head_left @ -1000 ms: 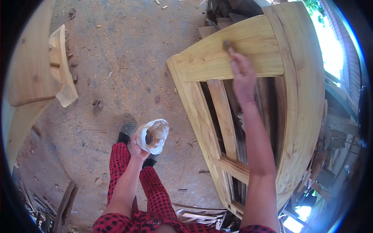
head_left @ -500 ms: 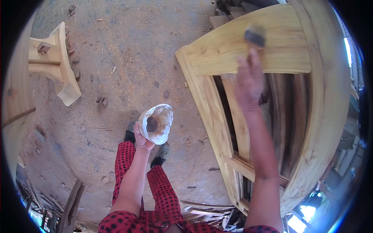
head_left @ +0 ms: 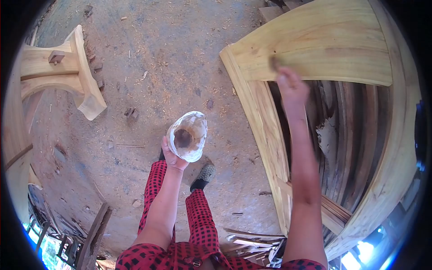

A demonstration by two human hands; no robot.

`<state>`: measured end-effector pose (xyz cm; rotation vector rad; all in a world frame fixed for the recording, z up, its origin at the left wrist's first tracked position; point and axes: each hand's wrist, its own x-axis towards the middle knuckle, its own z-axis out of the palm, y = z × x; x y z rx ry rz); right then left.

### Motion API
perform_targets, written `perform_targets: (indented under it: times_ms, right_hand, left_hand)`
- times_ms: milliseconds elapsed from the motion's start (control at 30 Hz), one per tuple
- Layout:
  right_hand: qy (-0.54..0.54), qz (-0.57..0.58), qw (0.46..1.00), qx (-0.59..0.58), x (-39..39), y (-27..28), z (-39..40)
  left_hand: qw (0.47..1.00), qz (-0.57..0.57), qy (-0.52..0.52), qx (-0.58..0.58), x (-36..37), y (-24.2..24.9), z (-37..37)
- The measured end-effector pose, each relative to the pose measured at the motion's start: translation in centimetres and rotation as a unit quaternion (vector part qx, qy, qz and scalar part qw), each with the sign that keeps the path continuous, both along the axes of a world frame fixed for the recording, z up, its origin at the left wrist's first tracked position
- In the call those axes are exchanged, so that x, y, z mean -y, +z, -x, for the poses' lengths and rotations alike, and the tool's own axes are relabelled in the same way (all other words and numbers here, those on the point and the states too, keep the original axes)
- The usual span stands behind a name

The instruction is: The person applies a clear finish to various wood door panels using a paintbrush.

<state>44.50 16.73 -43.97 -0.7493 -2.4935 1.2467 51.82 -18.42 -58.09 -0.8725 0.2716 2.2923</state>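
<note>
pale yellow wood makes up the large frame (head_left: 265, 130) filling the right side of the head view, its broad top rail (head_left: 328, 40) curving along the upper edge. the right hand (head_left: 294, 87) is raised at the lower edge of that rail, towards its left end, with the forearm crossing the opening below. its fingers are closed together, pinching the handle of a brush (head_left: 273, 63), which points up from the fingertips and lies over the face of the rail. the brush is blurred, and i cannot tell whether its tip touches the wood.

the left hand (head_left: 172, 155) is well apart from the right, lower and nearer the middle, out over the floor (head_left: 148, 72) and above the feet. it is curled around the lower left side of a white container (head_left: 196, 130), the thumb up along the wall; the other fingers are mostly hidden beneath. the container is tilted so that its mouth shows, with brown stains on the inner wall and a dark brown patch at the bottom. it sits to the left of the frame, not touching it.

through the frame's opening, behind the right forearm, long dark boards (head_left: 370, 121) show side by side. at the far left is a curved wooden piece (head_left: 88, 99) with a small brown block (head_left: 56, 57) on it.
</note>
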Motion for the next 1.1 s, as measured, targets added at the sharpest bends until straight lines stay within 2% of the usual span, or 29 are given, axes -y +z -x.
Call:
perform_targets:
  times_ms: [67,133,167,233,267,300,367,433,500,567,600,633,667,800,867,933,1000,1067,1100]
  right_hand:
    - [-0.024,0.014,0.994,-0.102,1.8,6.9,1.8]
    - [0.048,-0.118,0.963,-0.239,2.3,9.5,3.0]
    - [0.044,-0.116,0.963,-0.239,2.4,9.7,3.4]
    - [0.098,-0.343,0.893,-0.275,2.9,9.2,4.2]
    - [0.12,-0.385,0.883,-0.239,3.3,8.2,4.4]
    - [0.117,-0.381,0.885,-0.24,3.1,6.5,4.5]
    - [0.097,-0.262,0.951,-0.136,2.3,1.2,4.1]
    - [0.151,-0.387,0.908,-0.061,0.3,-6.0,2.9]
    - [0.184,-0.371,0.91,-0.037,1.5,-10.3,0.8]
    - [0.239,-0.34,0.904,0.097,3.1,-12.6,-1.3]
    - [0.239,-0.335,0.906,0.097,3.6,-14.2,-2.1]
    - [0.238,-0.277,0.915,0.172,3.8,-15.9,-2.9]
    - [0.235,-0.216,0.915,0.245,4.0,-17.6,-3.7]
    - [0.158,-0.152,0.947,0.235,4.0,-22.9,-3.9]
    - [0.08,-0.085,0.929,0.353,3.1,-23.3,-1.6]
    - [0.045,-0.087,0.963,0.25,2.1,-22.8,1.3]
    - [0.066,-0.096,0.987,0.11,1.5,-22.3,4.9]
    - [0.094,-0.132,0.987,-0.023,3.5,-19.6,8.1]
    - [0.112,-0.159,0.98,-0.047,4.4,-19.1,9.3]
  left_hand:
    - [1.0,0.022,0.01,0.013,0.3,-0.4,0.1]
    - [1.0,0.014,0.01,0.016,0.6,-0.8,0.2]
    - [1.0,0.005,0.013,0.018,0.6,-1.1,0.2]
    - [1.0,0.0,0.007,0.023,0.8,-1.4,0.2]
    - [1.0,-0.009,0.005,0.028,0.8,-1.7,0.2]
    - [1.0,-0.003,0.004,0.027,0.9,-1.9,0.2]
    - [1.0,-0.014,0.014,0.022,1.0,-2.2,0.4]
    - [0.999,-0.015,0.02,0.021,1.1,-2.0,0.7]
    - [0.999,-0.006,0.03,0.036,1.1,-1.8,0.9]
    - [0.999,-0.006,0.028,0.039,1.2,-2.4,0.6]
    - [0.999,-0.011,0.025,0.04,1.3,-2.6,0.5]
    - [0.999,-0.006,0.023,0.039,1.2,-2.5,0.5]
    - [0.998,-0.015,0.024,0.049,1.0,-2.4,0.6]
    - [0.998,0.0,0.023,0.066,0.8,-1.7,1.2]
    - [0.998,0.0,0.021,0.064,1.0,-1.7,1.4]
    - [0.998,0.001,0.019,0.064,1.4,-1.9,1.5]
    - [0.998,0.0,0.015,0.065,1.6,-2.1,1.7]
    - [0.995,-0.024,0.03,0.09,1.6,-2.2,2.2]
    - [0.995,-0.021,0.023,0.09,1.6,-1.9,2.4]
